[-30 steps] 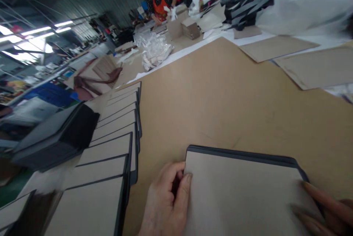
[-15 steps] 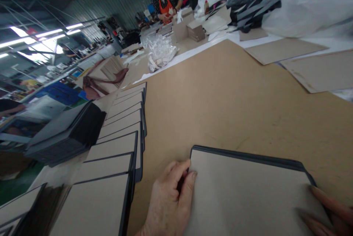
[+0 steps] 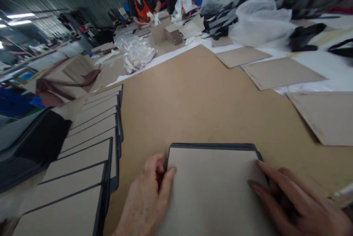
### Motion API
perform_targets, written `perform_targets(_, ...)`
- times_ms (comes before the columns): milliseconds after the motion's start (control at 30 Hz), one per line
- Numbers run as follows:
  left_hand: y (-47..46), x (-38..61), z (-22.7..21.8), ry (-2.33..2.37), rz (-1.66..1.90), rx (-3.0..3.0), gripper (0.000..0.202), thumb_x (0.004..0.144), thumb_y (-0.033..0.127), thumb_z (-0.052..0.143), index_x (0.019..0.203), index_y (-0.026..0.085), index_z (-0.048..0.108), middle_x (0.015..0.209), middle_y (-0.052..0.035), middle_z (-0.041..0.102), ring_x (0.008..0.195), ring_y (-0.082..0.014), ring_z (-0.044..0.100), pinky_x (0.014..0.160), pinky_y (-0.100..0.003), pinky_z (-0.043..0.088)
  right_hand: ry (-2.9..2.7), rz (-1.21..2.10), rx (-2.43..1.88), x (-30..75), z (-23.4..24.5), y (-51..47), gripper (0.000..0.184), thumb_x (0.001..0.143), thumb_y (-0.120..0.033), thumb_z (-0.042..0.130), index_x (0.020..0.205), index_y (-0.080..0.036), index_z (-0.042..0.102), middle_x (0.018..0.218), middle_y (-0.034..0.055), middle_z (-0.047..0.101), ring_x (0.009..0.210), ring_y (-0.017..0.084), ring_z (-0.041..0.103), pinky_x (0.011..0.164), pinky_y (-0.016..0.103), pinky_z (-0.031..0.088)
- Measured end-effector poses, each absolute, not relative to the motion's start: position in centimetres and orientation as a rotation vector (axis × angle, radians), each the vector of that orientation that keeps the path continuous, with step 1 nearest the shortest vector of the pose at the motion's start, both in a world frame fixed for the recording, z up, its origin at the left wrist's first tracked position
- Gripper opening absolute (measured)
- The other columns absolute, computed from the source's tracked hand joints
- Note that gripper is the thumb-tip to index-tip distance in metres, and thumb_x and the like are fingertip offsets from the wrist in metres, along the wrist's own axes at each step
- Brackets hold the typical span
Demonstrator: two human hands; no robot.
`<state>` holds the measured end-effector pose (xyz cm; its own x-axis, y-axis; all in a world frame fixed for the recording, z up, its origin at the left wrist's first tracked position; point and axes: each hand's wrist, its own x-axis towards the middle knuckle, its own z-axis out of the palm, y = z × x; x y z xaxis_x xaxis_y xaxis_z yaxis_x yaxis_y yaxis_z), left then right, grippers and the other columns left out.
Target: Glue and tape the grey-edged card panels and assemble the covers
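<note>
Closest to the person, a grey dark-edged board (image 3: 212,186) lies flat on the brown sheet (image 3: 198,96) that covers this end of the tabletop (image 3: 335,68). The left hand (image 3: 146,201) pinches the board's left edge, thumb laid on top and the other fingers curled in against the rim. The right hand (image 3: 292,204) is not clenched. Its fingers lie stretched out across the board's far right corner, resting on the surface and the dark border.

Just left of the left hand runs a row of like boards (image 3: 82,155), each overlapping the next like roof tiles and leading away from the person. Beside that row sits a dark stack (image 3: 35,144) (blurred, so I cannot make out what it is made of).

To the right, well apart from the hands, plain grey cards (image 3: 281,72) lie loose, one partly over the brown sheet's edge. Farther along there is a heap of crumpled clear plastic (image 3: 136,50) and some white bags (image 3: 259,22). At the far end a co-worker in an orange apron (image 3: 142,0) stands over small stacks of card.
</note>
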<state>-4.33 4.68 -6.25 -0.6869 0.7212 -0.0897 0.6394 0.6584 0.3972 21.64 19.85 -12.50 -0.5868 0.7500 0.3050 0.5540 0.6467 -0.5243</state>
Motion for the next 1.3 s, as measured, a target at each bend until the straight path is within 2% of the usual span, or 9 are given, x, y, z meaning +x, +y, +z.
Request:
perform_targets(167, 5.0, -5.1, -6.5, 2.714, 0.353, 1.240, 0.036, 0.089, 0.046, 0.050, 0.111, 0.018, 0.054, 0.090, -0.0047, 0.063, 0.077, -0.0232, 0.066, 0.065, -0.038, 0.054, -2.477, 0.463, -1.002, 20.6, -10.0, 19.6, 0.037, 0.095, -0.044, 0.045, 0.118, -0.020, 0.061, 0.096, 0.0096, 0.065, 0.075, 0.020, 0.068, 0.059, 0.028, 0.058)
perform_targets(267, 5.3, -4.6, -6.8, 2.680, 0.285, 1.682, 0.032, 0.091, 0.023, 0.044, 0.120, 0.019, 0.057, 0.113, -0.0092, 0.063, 0.102, -0.0255, 0.063, 0.084, -0.042, 0.055, -2.522, 0.401, -0.959, 20.3, -9.7, 19.3, 0.038, 0.098, -0.037, 0.040, 0.127, -0.020, 0.056, 0.095, 0.0090, 0.062, 0.069, 0.017, 0.066, 0.054, 0.028, 0.057)
perform_targets(333, 5.3, -3.8, -7.1, 2.557, 0.163, 1.980, 0.048, 0.087, 0.005, 0.036, 0.126, 0.023, 0.057, 0.126, -0.0073, 0.061, 0.115, -0.0244, 0.057, 0.096, -0.042, 0.051, -2.599, 0.341, -0.914, 20.2, -9.8, 18.9, 0.041, 0.097, -0.029, 0.038, 0.135, -0.025, 0.051, 0.096, 0.0073, 0.060, 0.066, 0.016, 0.063, 0.049, 0.025, 0.054)
perform_targets(400, 5.2, -2.8, -7.2, 2.468, 0.023, 2.117, 0.057, 0.084, 0.000, 0.033, 0.131, 0.024, 0.054, 0.132, -0.0065, 0.059, 0.119, -0.0237, 0.056, 0.099, -0.041, 0.050, -2.678, 0.282, -0.885, 20.1, -10.0, 18.7, 0.046, 0.092, -0.020, 0.040, 0.136, -0.029, 0.050, 0.098, 0.0057, 0.059, 0.067, 0.015, 0.063, 0.048, 0.022, 0.051)
perform_targets(500, 4.9, -1.0, -7.2, 2.478, -0.066, 2.117, 0.046, 0.092, 0.027, 0.046, 0.138, 0.023, 0.049, 0.138, -0.0137, 0.054, 0.123, -0.0310, 0.054, 0.097, -0.046, 0.052, -2.732, 0.245, -0.872, 20.1, -9.9, 18.5, 0.050, 0.088, -0.014, 0.040, 0.134, -0.030, 0.052, 0.099, 0.0047, 0.058, 0.066, 0.013, 0.062, 0.048, 0.020, 0.050)
perform_targets(600, 4.8, 0.3, -7.1, 2.496, -0.056, 2.093, 0.062, 0.084, 0.058, 0.055, 0.136, 0.023, 0.051, 0.142, -0.0202, 0.049, 0.128, -0.0402, 0.048, 0.096, -0.054, 0.050, -2.717, 0.249, -0.878, 20.6, -9.6, 18.7, 0.042, 0.092, -0.018, 0.039, 0.130, -0.027, 0.056, 0.096, 0.0050, 0.058, 0.066, 0.013, 0.062, 0.050, 0.022, 0.051)
perform_targets(800, 4.7, 1.1, -7.3, 2.513, -0.018, 2.067, 0.055, 0.085, 0.052, 0.058, 0.130, 0.020, 0.056, 0.142, -0.0218, 0.047, 0.134, -0.0416, 0.041, 0.103, -0.056, 0.043, -2.607, 0.613, -0.824, 21.6, -8.9, 21.1, 0.038, 0.096, -0.023, 0.036, 0.123, -0.020, 0.063, 0.097, 0.0078, 0.064, 0.081, 0.017, 0.066, 0.073, 0.029, 0.054)
perform_targets(1000, 4.8, 1.4, -6.7, 2.512, -0.036, 2.036, 0.056, 0.087, 0.051, 0.056, 0.131, 0.018, 0.055, 0.142, -0.0247, 0.046, 0.133, -0.0424, 0.041, 0.102, -0.057, 0.042, -2.566, 0.789, -1.018, 20.2, -8.1, 24.3, 0.037, 0.094, -0.039, 0.042, 0.114, -0.017, 0.065, 0.087, 0.0059, 0.069, 0.080, 0.020, 0.065, 0.073, 0.033, 0.048)
perform_targets(1300, 4.3, 1.6, -7.3, 2.576, 0.029, 2.085, 0.056, 0.086, 0.052, 0.057, 0.132, 0.019, 0.054, 0.140, -0.0210, 0.048, 0.129, -0.0383, 0.046, 0.101, -0.055, 0.042, -2.444, 0.857, -1.015, 19.3, -8.1, 25.0, 0.029, 0.087, -0.036, 0.052, 0.099, -0.021, 0.073, 0.099, 0.0053, 0.073, 0.091, 0.021, 0.066, 0.084, 0.034, 0.048)
